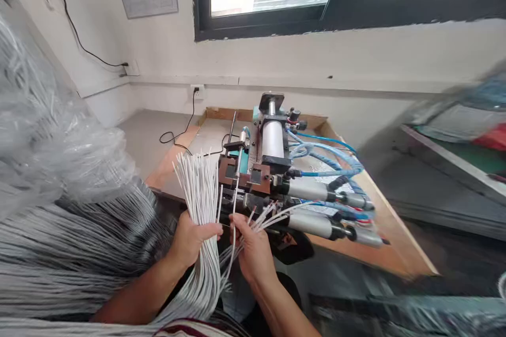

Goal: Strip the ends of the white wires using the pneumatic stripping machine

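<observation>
**Left hand (185,239) closed round a wire bundle (201,189), right hand (253,252) pinching a single wire (234,205)**

Both hands are at the near side of the machine (272,139). The bundle stands left of it; the single wire rises to its brown blocks (260,179). A smaller bunch (272,217) fans from the right hand across the machine's front. Blue tubes (343,172) loop to the machine's right; plastic wrap (59,131) and grey wires (79,252) crowd the far left. The left fingers are mostly hidden behind the bundle, the single wire's tip is unclear, and the shelf (454,157) right of the machine is blurred.
</observation>
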A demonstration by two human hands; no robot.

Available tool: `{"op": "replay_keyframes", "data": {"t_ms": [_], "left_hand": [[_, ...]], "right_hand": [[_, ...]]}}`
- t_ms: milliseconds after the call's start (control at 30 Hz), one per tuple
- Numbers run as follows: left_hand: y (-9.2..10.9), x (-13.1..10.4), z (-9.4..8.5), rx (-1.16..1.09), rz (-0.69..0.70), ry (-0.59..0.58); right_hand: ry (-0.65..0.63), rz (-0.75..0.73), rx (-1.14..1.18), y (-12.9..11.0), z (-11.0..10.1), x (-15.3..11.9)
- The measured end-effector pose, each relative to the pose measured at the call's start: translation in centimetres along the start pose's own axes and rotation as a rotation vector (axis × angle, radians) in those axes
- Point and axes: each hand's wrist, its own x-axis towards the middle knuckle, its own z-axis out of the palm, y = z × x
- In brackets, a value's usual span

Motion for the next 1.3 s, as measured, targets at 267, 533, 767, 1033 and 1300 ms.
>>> {"op": "replay_keyframes", "data": {"t_ms": [267, 533, 767, 1033, 1300], "left_hand": [[0.8, -0.5, 0.6, -0.074, -0.006, -0.001], [1.2, -0.1, 0.6, -0.176, 0.002, -0.007], [1.6, 0.5, 0.5, -0.165, -0.043, 0.066], [2.0, 0.7, 0.8, -0.122, -0.009, 0.074], [1.1, -0.1, 0.9, 0.048, 0.052, -0.023]], "right_hand": [[-0.305, 0.107, -0.094, 0.3, -0.3, -0.3], [-0.189, -0.069, -0.239, 1.1, -1.0, -1.3], [-0.044, -0.042, -0.091, 0.8, -0.9, -0.1], [-0.066, -0.008, -0.066, 0.1, -0.3, 0.3], [-0.249, 0.041, -0.085, -0.5, 0.4, 0.0]]}}
